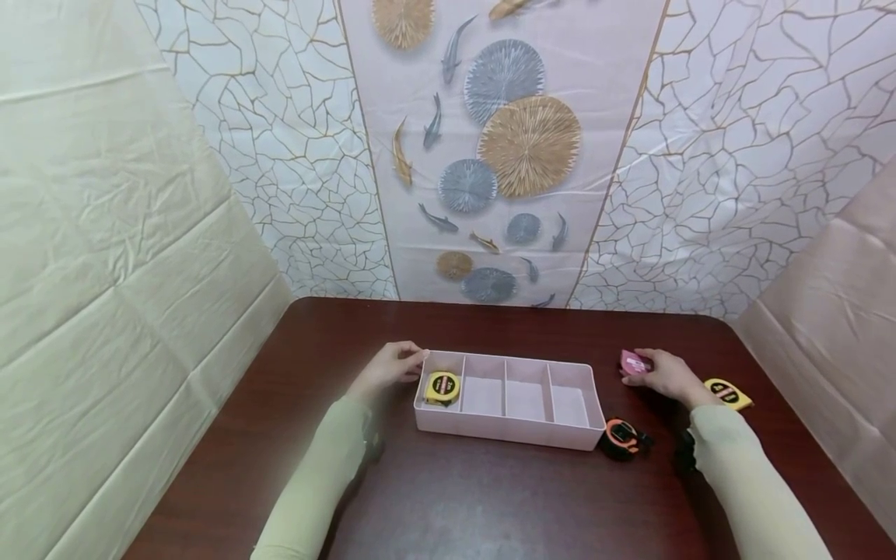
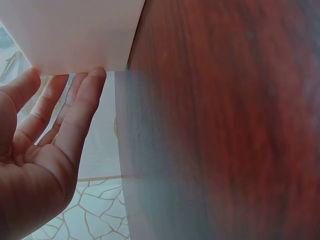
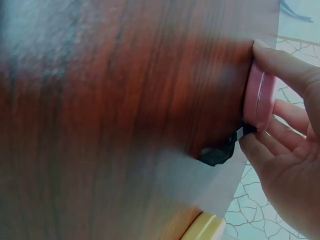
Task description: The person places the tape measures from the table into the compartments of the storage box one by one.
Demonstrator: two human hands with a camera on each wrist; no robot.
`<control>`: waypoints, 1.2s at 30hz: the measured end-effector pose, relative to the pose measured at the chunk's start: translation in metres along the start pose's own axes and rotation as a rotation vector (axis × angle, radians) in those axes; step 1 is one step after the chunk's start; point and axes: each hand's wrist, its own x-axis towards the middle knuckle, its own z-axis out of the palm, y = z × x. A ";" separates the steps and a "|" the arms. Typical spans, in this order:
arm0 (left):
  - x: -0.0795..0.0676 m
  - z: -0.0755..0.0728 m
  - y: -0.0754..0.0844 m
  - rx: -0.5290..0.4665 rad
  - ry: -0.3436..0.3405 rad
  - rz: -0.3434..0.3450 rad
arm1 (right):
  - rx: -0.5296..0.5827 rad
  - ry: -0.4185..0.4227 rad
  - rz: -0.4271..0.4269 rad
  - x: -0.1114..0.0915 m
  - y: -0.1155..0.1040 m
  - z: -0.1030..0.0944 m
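Observation:
My left hand (image 1: 392, 367) is at the left end of a pale pink tray (image 1: 504, 429) with several compartments. In the left wrist view the fingertips (image 2: 97, 72) touch its end wall, the thumb at the rim. A yellow tape measure (image 1: 443, 387) sits in the leftmost compartment. On the right side of the table, my right hand (image 1: 665, 376) pinches a pink tape measure (image 1: 633, 362) with a white label between thumb and fingers. In the right wrist view this pink case stands on its edge at the tabletop, a black strap-like piece (image 3: 218, 154) beside its lower end.
An orange and black tape measure (image 1: 621, 439) lies by the tray's front right corner. Another yellow tape measure (image 1: 728, 393) lies right of my right wrist. The dark wooden table (image 1: 504, 498) has patterned cloth (image 1: 483, 155) hanging behind it and plain cloth at both sides.

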 end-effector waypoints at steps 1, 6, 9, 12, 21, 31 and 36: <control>0.000 0.000 0.000 -0.001 -0.001 -0.002 | 0.003 -0.005 0.005 0.000 0.000 0.000; 0.000 0.000 -0.001 -0.007 -0.009 0.004 | -0.001 -0.021 0.024 0.001 -0.001 -0.002; 0.000 -0.001 -0.002 -0.013 -0.012 0.004 | 0.000 -0.023 0.027 0.002 -0.001 -0.002; -0.001 -0.001 -0.003 -0.006 -0.011 0.010 | 0.008 -0.024 0.025 0.002 0.000 0.000; 0.000 0.000 -0.002 -0.011 -0.002 0.012 | 0.000 -0.005 0.013 0.002 0.000 0.000; 0.000 0.002 0.000 -0.018 0.022 -0.005 | -0.017 0.006 0.001 -0.002 -0.003 -0.002; -0.001 0.003 0.003 -0.004 0.026 0.008 | -0.005 0.003 0.007 -0.004 -0.004 -0.006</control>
